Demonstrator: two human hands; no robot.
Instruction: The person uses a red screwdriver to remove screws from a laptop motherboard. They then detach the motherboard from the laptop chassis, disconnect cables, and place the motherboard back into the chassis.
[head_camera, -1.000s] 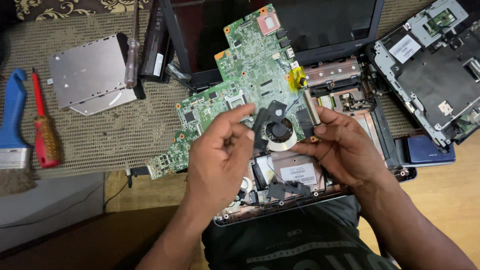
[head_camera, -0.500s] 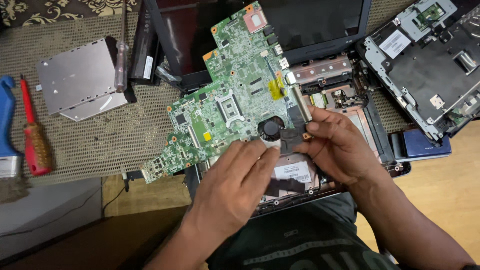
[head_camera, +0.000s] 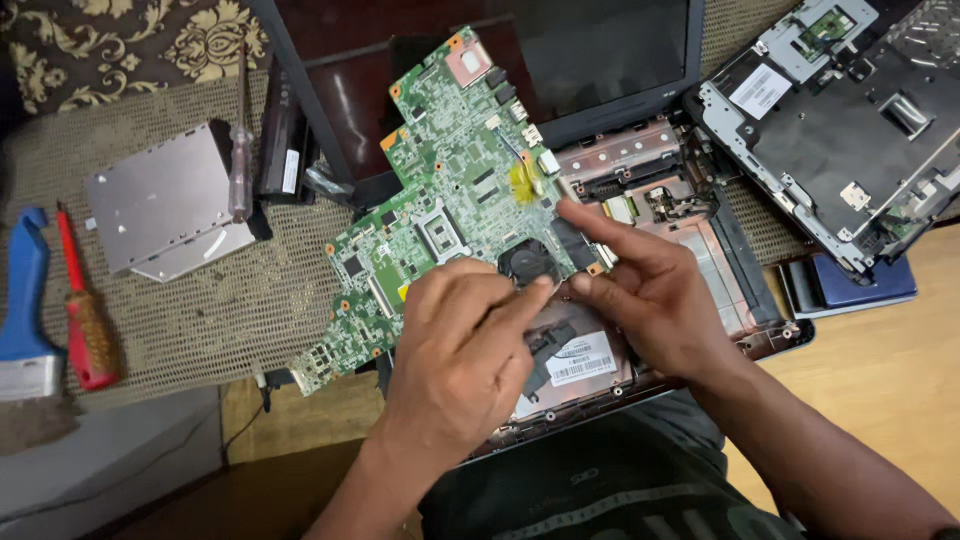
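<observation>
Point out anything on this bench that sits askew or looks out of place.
The green motherboard lies skewed, out of the open laptop base and half over the mat, both hands at its fan. A screwdriver rests on the silver optical drive.

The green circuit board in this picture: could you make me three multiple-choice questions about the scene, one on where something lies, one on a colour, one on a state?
1. Where does the red-handled screwdriver lie?
A. On the woven mat left of the motherboard
B. On the laptop screen
C. In the right hand

2. What colour is the handle of the brush at the left edge?
A. Yellow
B. Blue
C. Black

3. What state is the laptop base under the hands in?
A. Closed and whole
B. Opened up, its insides bare
C. Wrapped in plastic

Answers:
1. A, it lies on the mat beside the brush, well left of the green motherboard.
2. B, the handle is plainly blue.
3. B, the motherboard is lifted out and tilted, with the left hand and right hand at its lower edge near the fan.
</observation>
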